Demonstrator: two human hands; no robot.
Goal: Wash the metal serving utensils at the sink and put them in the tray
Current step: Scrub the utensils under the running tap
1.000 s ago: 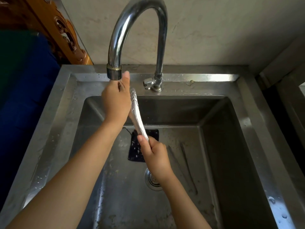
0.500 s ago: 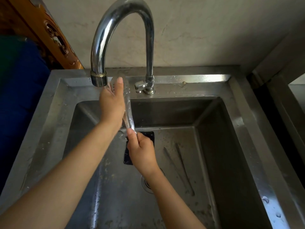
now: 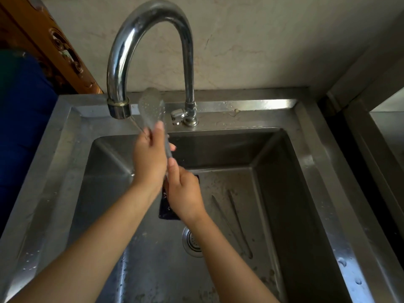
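Observation:
A metal slotted serving spoon (image 3: 150, 108) stands nearly upright over the steel sink (image 3: 284, 189), its perforated head just right of the faucet spout (image 3: 119, 110). My right hand (image 3: 184, 193) grips the lower end of its handle. My left hand (image 3: 149, 158) wraps around the handle just under the head, fingers against the metal. A thin stream of water runs from the spout onto my left hand. No tray is in view.
The curved faucet (image 3: 188, 62) rises from the sink's back ledge with its lever (image 3: 178, 114) beside the base. A dark rectangular object (image 3: 167, 211) lies on the basin floor above the drain (image 3: 192, 241). A carved wooden frame (image 3: 54, 47) and blue cloth stand at left.
The spoon's perforated head has come out above my left hand, which slid down the handle. The view shifted, so the faucet and hands sit differently in frame.

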